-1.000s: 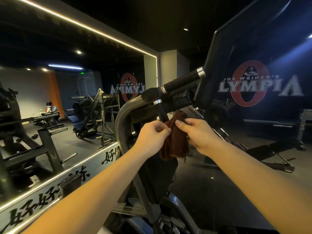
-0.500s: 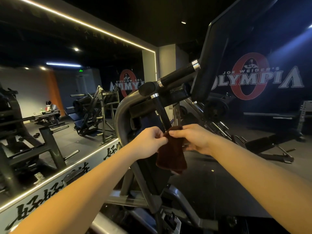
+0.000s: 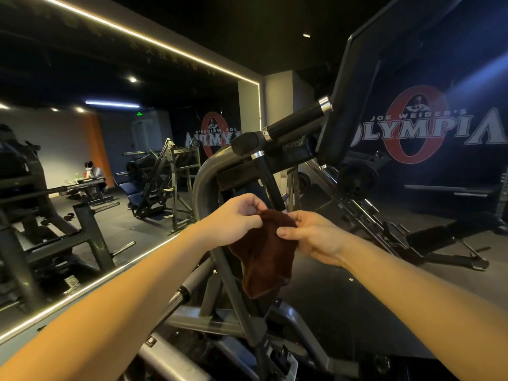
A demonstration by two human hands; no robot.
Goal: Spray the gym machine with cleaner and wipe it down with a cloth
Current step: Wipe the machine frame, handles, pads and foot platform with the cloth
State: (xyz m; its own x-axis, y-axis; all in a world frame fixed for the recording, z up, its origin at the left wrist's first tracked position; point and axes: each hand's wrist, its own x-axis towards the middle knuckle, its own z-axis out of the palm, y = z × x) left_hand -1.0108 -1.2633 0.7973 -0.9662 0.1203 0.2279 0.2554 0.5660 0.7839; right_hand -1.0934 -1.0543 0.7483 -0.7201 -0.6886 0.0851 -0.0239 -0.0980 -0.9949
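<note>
A dark brown cloth (image 3: 264,254) hangs between my hands in front of the gym machine. My left hand (image 3: 233,218) pinches its upper left edge with curled fingers. My right hand (image 3: 310,235) pinches its upper right edge between thumb and fingers. Just above the cloth a black handle bar (image 3: 268,182) slopes down from the machine's padded grip (image 3: 291,122). The grey curved frame tube (image 3: 204,174) arcs behind my left hand. No spray bottle is in view.
A large black pad (image 3: 357,86) rises at the upper right. A wall mirror (image 3: 82,149) on the left reflects other machines and a seated person. A flat bench (image 3: 445,235) stands on the dark floor at the right. Machine base parts (image 3: 247,325) lie below my arms.
Both hands dropped with the cloth, away from the handle bar. The cloth now hangs more spread out between them.
</note>
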